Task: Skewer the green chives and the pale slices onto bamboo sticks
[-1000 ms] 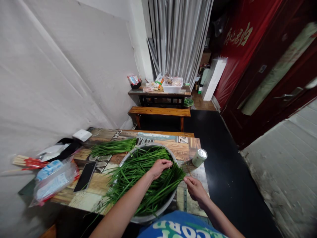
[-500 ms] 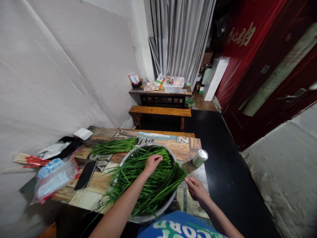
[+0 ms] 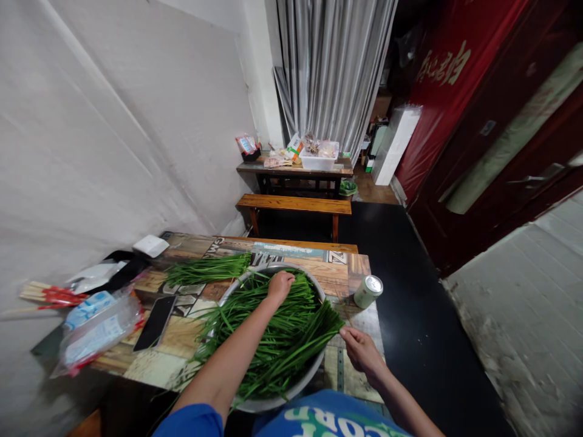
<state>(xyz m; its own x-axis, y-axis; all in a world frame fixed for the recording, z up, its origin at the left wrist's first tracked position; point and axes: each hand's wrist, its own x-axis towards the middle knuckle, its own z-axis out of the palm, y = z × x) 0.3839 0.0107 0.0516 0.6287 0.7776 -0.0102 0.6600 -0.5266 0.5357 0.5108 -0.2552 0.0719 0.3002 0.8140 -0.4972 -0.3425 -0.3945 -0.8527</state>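
Observation:
A round metal basin (image 3: 314,371) stands on the table's near side, heaped with long green garlic chives (image 3: 273,346). Over the far part of the heap is my left hand (image 3: 280,286), its fingers closed and curled down; whatever they pinch is hidden. At the basin's right rim, a bunch of chives has its ends pointing toward my right hand (image 3: 363,351). The thumb and forefinger of that hand pinch at those ends. Thin brownish strands (image 3: 348,315) lie on the table just beyond its fingertips.
A drink can (image 3: 368,291) stands right of the basin. More chives (image 3: 209,269) lie behind it to the left. A phone (image 3: 155,323), a plastic packet (image 3: 98,331) and red-wrapped sticks (image 3: 52,294) are at the left. A bench (image 3: 296,204) stands farther back.
My left hand has moved slightly farther away over the chives, and a blue sleeve now shows on that arm. My right hand stays nearly where it was.

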